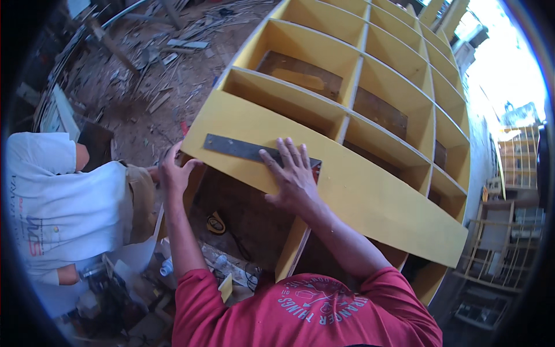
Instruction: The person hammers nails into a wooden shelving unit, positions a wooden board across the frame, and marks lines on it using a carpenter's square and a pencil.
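Note:
A long yellow board (370, 185) lies across the near end of a large yellow frame split into compartments. On the board's left part rests a dark flat metal bar (234, 147). My right hand (293, 176) is spread flat over the bar's right part and the board, with its fingers apart. At the board's left corner is my left hand (174, 172), its fingers curled at the end and its thumb by the lower edge. Below the board, inside an open compartment, sits a yellow-and-black tape measure (216, 223).
Beyond the board stretches the yellow compartment frame (359, 69). Close on the left stands another person (81, 202) in a white shirt. Wood scraps (165, 98) litter the dirt floor at the far left. Slatted yellow frames (497, 243) are at the right.

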A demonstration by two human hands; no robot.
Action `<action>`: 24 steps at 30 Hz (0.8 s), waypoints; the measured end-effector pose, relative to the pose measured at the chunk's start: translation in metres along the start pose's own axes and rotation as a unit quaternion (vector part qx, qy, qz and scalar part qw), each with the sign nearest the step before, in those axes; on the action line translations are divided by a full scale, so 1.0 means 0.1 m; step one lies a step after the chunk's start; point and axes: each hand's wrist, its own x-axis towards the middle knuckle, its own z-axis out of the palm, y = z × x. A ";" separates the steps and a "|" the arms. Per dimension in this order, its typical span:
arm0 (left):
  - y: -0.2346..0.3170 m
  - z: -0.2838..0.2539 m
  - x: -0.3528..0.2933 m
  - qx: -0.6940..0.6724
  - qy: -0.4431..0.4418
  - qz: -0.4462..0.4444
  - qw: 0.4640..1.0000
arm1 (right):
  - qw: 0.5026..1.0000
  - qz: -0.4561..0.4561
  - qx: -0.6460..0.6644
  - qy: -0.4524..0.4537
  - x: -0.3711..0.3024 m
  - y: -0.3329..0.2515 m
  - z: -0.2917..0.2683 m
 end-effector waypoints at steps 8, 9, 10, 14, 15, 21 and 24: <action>-0.69 0.25 0.09 -0.138 -0.031 -0.022 0.990 | 0.998 -0.011 0.034 0.048 -0.06 0.07 0.04; -0.71 0.22 0.12 -0.096 -0.023 -0.014 0.995 | 0.997 -0.018 0.046 0.054 -0.09 0.08 0.02; -0.65 0.20 0.15 -0.038 -0.011 0.028 0.999 | 0.995 -0.022 0.057 0.075 -0.15 0.12 -0.01; -0.61 0.18 0.16 -0.004 -0.017 0.045 0.999 | 0.994 0.001 0.085 0.073 -0.63 0.35 -0.39; -0.47 0.17 0.14 0.042 -0.017 0.055 0.997 | 0.996 0.006 0.078 0.035 -0.79 0.43 -0.47; -0.48 0.11 0.07 0.119 0.065 0.185 0.973 | 0.985 0.085 0.039 0.144 -1.78 0.78 -0.36; 0.32 0.01 -0.19 0.120 0.055 0.188 0.973 | 0.976 0.160 0.012 0.146 -2.44 0.96 -0.70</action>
